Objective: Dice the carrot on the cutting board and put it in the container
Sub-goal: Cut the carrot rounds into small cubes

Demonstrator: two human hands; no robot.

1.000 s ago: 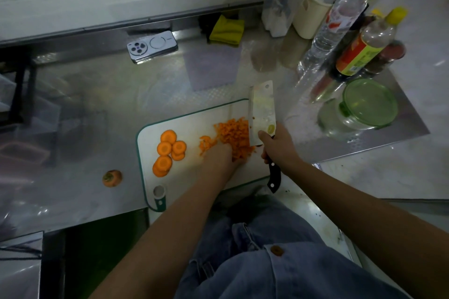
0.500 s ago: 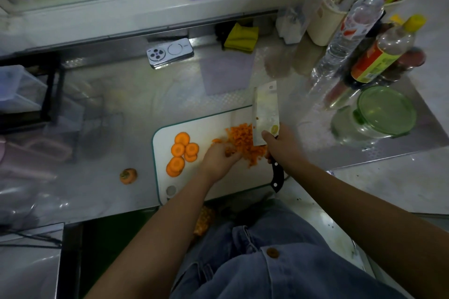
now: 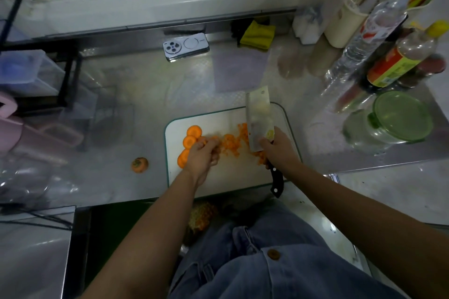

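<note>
Leftward from the dice [image 3: 232, 144], the left hand [image 3: 202, 156] has reached the slices [image 3: 193, 131] on the board [image 3: 230, 177], fingers curled round some. Meanwhile the right hand [image 3: 277, 149] grips the knife [image 3: 258, 119] beside the pile. Dicing is in hand, I judge: next, slices go under the blade. Well apart, the container [image 3: 398, 119] stands lidded.

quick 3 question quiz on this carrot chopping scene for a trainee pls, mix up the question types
1. True or false: the right hand holds the cleaver by its black handle.
2. Relative to the cutting board, where does the carrot stub lie? A) on it B) on the counter to its left C) on the counter to its right
3. Fill in: on the board, the whole carrot slices lie to the ___ of the diced carrot.
Key: 1 true; 2 B; 3 left.
</note>
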